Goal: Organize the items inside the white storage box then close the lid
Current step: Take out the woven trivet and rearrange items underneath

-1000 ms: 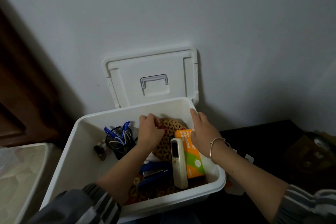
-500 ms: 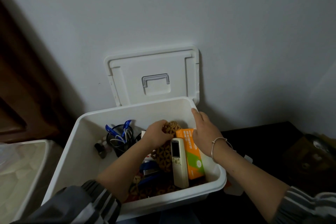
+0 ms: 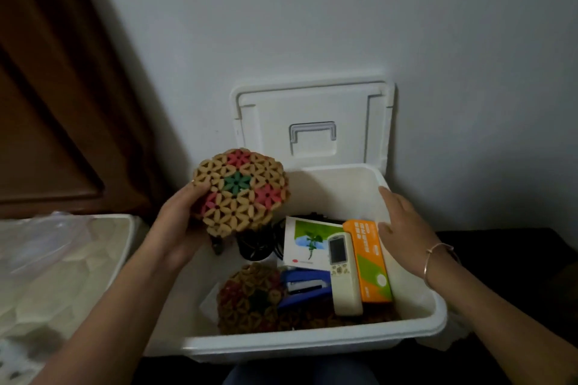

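Head view: left hand grips a woven mat raised above the white box, right hand spread empty on its wall, lid open; advise laying the mat flat over its twin.

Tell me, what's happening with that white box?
A person is sorting it. Their left hand holds a round woven flower-pattern mat lifted above the white storage box. The right hand rests open by an orange box. The lid leans against the wall, still off.
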A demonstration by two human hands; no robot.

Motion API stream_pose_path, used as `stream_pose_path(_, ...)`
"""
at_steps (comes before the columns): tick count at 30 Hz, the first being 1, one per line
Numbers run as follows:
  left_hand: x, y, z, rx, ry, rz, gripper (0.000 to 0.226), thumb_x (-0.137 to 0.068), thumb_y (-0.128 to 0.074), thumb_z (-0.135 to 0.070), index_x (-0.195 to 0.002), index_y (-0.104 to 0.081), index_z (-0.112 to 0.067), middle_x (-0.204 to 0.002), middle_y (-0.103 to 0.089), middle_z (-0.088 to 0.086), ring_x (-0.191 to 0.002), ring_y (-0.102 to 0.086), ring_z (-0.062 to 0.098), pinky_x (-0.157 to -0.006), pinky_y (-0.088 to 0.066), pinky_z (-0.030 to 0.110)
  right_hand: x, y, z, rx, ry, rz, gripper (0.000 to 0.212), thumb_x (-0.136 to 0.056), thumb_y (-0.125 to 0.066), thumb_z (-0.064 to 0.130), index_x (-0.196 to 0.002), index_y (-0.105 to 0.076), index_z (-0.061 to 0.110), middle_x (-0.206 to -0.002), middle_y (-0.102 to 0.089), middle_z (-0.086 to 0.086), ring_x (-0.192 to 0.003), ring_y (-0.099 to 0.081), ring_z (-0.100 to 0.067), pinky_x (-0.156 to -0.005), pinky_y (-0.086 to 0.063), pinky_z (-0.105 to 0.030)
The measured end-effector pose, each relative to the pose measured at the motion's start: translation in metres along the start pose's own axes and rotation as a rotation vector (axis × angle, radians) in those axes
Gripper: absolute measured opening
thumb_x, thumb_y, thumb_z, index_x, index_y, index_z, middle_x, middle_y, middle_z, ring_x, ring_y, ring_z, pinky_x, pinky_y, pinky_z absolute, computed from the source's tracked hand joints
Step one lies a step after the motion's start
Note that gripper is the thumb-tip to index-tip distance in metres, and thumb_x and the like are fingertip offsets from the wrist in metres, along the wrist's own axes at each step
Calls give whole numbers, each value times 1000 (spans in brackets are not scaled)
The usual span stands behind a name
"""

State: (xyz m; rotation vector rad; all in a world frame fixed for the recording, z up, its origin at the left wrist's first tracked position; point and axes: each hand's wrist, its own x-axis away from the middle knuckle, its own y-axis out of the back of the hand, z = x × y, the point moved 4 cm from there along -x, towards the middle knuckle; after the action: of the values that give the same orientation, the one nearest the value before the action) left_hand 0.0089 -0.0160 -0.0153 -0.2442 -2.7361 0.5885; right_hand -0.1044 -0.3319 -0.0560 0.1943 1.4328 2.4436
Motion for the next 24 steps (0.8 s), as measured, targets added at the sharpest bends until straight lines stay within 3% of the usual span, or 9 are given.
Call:
stream_pose_path(3,9,22,-3,390,80,17,29,-97,-44,-19,-117,-59,-3,-100,-74,15,-85,-74,23,-57,-59,30,1,-2,2,50,10,-22,64,-91,-51,11,-148,-21,12,-144,-34,-12,-126,-42,-28,-100,-37,-31)
stream_pose_path(7,9,34,-1,484,68,29,35,-96,-46,-21,-125,-55,-3,-111,-71,17,-94,-72,25,-65,-60,32,1,2,3,200,18,-64,56,-87,-59,10,-139,-40,6,-145,-35,-19,-131,-34,-36,-108,-28,-40)
stream_pose_path(10,5,39,2,454,92,54,45,-96,-50,-29,-135,-51,-6,-123,-66,15,-104,-68,24,-75,-60,33,5,8,24,243,235,-214,39,-79,-69,2,-117,-62,1,-133,-50,-24,-119,-47,-45,-99,-37,-54)
stream_pose_path(12,3,45,2,488,83,80,50,-93,-52,-31,-137,-49,-7,-123,-65,16,-105,-68,25,-73,-60,34,10,6,47,232,454,-200,28,-78,-68,8,-106,-67,6,-121,-61,-17,-108,-57,-38,-90,-44,-49)
stream_pose_path(15,4,48,1,566,67,121,53,-89,-55,-28,-136,-48,-5,-122,-66,18,-104,-68,26,-70,-60,34,18,-13,75,192,608,126,24,-82,-71,21,-105,-69,18,-103,-69,1,-94,-59,-9,-85,-50,-33)
stream_pose_path(17,3,49,3,546,57,121,52,-90,-54,-27,-136,-47,-4,-125,-64,18,-109,-66,27,-74,-59,34,23,-39,84,263,609,400,30,-86,-62,41,-113,-64,28,-110,-64,11,-97,-50,2,-87,-44,-24)
stream_pose_path(20,2,50,8,474,52,70,45,-92,-54,-27,-131,-51,-5,-120,-67,16,-107,-67,26,-75,-59,35,28,-69,85,415,593,685,36,-84,-54,58,-109,-59,34,-108,-61,15,-97,-54,-4,-81,-45,-23)
stream_pose_path(24,3,51,11,423,49,54,41,-87,-58,-26,-124,-56,-7,-115,-69,16,-104,-68,27,-77,-59,39,34,-87,84,571,487,804,46,-76,-53,70,-84,-54,24,-83,-59,4,-75,-54,-14,-64,-44,-27)
